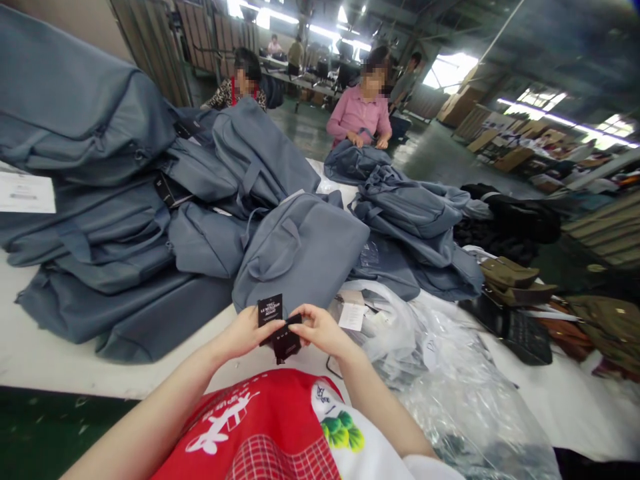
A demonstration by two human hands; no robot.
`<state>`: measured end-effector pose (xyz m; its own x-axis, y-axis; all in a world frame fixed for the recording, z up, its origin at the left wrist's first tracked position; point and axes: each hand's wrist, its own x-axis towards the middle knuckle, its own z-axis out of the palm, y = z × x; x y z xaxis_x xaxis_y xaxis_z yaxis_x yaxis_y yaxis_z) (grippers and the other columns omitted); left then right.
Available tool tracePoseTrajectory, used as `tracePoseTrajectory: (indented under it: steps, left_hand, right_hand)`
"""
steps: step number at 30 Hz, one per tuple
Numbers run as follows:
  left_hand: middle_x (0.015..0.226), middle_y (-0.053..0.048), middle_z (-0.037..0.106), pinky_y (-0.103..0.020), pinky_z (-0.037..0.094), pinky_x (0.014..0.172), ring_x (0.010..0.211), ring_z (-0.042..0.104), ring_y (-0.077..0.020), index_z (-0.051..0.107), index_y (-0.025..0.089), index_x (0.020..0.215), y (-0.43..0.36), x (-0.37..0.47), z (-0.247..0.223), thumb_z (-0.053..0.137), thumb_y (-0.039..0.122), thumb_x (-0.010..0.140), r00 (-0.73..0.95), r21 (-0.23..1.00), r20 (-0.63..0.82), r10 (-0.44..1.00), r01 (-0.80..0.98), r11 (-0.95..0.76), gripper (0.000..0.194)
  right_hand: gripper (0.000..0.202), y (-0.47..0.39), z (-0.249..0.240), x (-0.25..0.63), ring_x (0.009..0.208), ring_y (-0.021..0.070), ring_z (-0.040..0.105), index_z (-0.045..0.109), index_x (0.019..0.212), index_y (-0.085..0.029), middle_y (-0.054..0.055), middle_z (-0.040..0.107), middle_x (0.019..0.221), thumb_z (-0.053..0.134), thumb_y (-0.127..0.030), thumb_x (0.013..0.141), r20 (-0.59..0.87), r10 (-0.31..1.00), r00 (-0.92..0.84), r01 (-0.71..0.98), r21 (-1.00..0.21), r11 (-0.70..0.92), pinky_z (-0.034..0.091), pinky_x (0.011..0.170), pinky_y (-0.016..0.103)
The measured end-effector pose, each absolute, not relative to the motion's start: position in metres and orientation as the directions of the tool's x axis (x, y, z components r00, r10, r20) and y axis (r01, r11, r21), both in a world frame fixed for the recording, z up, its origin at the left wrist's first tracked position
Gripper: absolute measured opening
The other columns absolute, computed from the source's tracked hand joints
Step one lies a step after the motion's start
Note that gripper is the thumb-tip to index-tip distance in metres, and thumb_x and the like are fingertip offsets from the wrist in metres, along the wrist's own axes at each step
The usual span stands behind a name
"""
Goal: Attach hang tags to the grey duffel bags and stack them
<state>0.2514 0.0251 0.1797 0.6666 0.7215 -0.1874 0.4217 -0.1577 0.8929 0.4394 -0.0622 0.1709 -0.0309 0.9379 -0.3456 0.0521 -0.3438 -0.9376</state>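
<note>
Just in front of the red apron, both hands are at black printed tags near the table's front edge. My left hand (250, 331) pinches a black tag with white lettering (271, 311) between thumb and fingers. Thumb and fingertips of my right hand (317, 328) are closed on a second black tag (287, 341), which overlaps the first and hangs lower. Right behind the tags lies a blue-grey bag (320, 247) with a looped handle, its lower edge close to my fingers. Any string joining tags and bag is too small to make out.
Blue-grey bags (135, 247) are piled at the left, with more (410, 207) at the back right. Clear plastic bags (450, 373) and a white label (352, 317) lie right of my hands. Olive bags (515, 273) sit farther right. A person in pink (367, 110) handles a bag across the table.
</note>
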Motion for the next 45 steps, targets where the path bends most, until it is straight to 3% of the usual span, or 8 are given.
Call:
tracePoseTrajectory:
  steps: [5,11,15,20,26,33,38,45]
  left_hand:
    - [0.059,0.002,0.054,-0.020,0.036,0.043,0.049,0.047,-0.0109,0.062,0.015,0.080,0.041,0.219,0.192,0.059,0.054,0.076,0.780,0.909,-0.416,0.468,0.364,0.201,0.040]
    - [0.099,-0.004,0.061,-0.022,0.048,0.074,0.086,0.057,-0.0170,0.069,0.016,0.081,0.049,0.223,0.190,0.078,0.037,0.061,0.938,0.963,-0.268,0.222,0.262,0.058,0.031]
    - [0.074,-0.001,0.063,-0.021,0.047,0.059,0.063,0.055,-0.0124,0.070,0.014,0.084,0.042,0.234,0.182,0.077,0.037,0.061,0.937,0.941,-0.327,0.123,0.311,0.134,0.033]
    - [0.064,0.001,0.061,-0.018,0.038,0.045,0.052,0.052,-0.0103,0.068,0.013,0.085,0.037,0.238,0.187,0.074,0.037,0.064,0.860,0.904,-0.428,0.276,0.409,0.126,0.033]
    - [0.065,0.000,0.064,-0.021,0.044,0.053,0.057,0.057,-0.0131,0.067,0.011,0.081,0.035,0.243,0.196,0.074,0.031,0.060,0.782,0.884,-0.464,0.416,0.438,0.162,0.030]
    - [0.071,-0.003,0.068,-0.025,0.047,0.058,0.063,0.061,-0.0168,0.066,0.011,0.085,0.039,0.243,0.172,0.077,0.036,0.057,0.668,0.921,-0.377,0.641,0.341,0.187,0.039]
    - [0.076,-0.003,0.070,-0.025,0.047,0.064,0.070,0.062,-0.0178,0.067,0.013,0.084,0.039,0.244,0.173,0.073,0.035,0.061,0.655,0.922,-0.264,0.709,0.386,-0.013,0.032]
    - [0.069,0.001,0.067,-0.020,0.040,0.055,0.065,0.060,-0.0161,0.068,0.015,0.075,0.039,0.239,0.186,0.069,0.034,0.061,0.759,0.808,-0.321,0.566,0.531,-0.254,0.023]
  right_hand:
    - [0.031,-0.058,0.175,0.454,0.060,0.0078,0.049,0.061,0.095,-0.016,-0.002,0.056,0.070,0.072,-0.033,0.072,-0.217,0.948,-0.234,-0.107,-0.963,-0.247,0.038,0.058,0.019]
    - [0.045,-0.048,0.183,0.440,0.075,0.0129,0.051,0.058,0.107,-0.016,0.001,0.057,0.083,0.072,-0.031,0.068,-0.123,0.908,-0.400,-0.283,-0.926,-0.251,0.039,0.067,0.023]
    - [0.047,-0.048,0.181,0.431,0.076,0.0139,0.050,0.057,0.109,-0.018,0.000,0.055,0.084,0.071,-0.027,0.066,-0.091,0.902,-0.422,-0.338,-0.907,-0.250,0.039,0.067,0.023]
    - [0.044,-0.051,0.180,0.435,0.085,0.0184,0.055,0.058,0.107,-0.019,0.005,0.060,0.096,0.068,-0.040,0.069,-0.100,0.939,-0.330,-0.350,-0.911,-0.220,0.043,0.075,0.029]
    - [0.018,-0.047,0.188,0.435,0.081,0.0166,0.054,0.066,0.072,-0.018,0.007,0.062,0.093,0.068,-0.036,0.076,0.034,0.998,0.049,0.111,-0.993,0.028,0.043,0.077,0.030]
    - [0.023,-0.041,0.185,0.443,0.056,0.0117,0.043,0.056,0.069,-0.021,-0.006,0.035,0.053,0.066,-0.040,0.077,-0.176,0.959,0.222,-0.597,-0.802,-0.009,0.047,0.080,0.036]
    - [0.032,-0.044,0.158,0.432,0.052,0.0095,0.035,0.066,0.092,-0.018,-0.006,0.040,0.054,0.071,-0.041,0.071,-0.190,0.941,0.279,-0.148,-0.977,-0.154,0.043,0.062,0.026]
    - [0.030,-0.052,0.153,0.419,0.053,0.0080,0.041,0.068,0.078,-0.012,-0.002,0.056,0.061,0.068,-0.042,0.072,-0.283,0.959,-0.026,0.314,-0.913,-0.261,0.031,0.050,0.020]
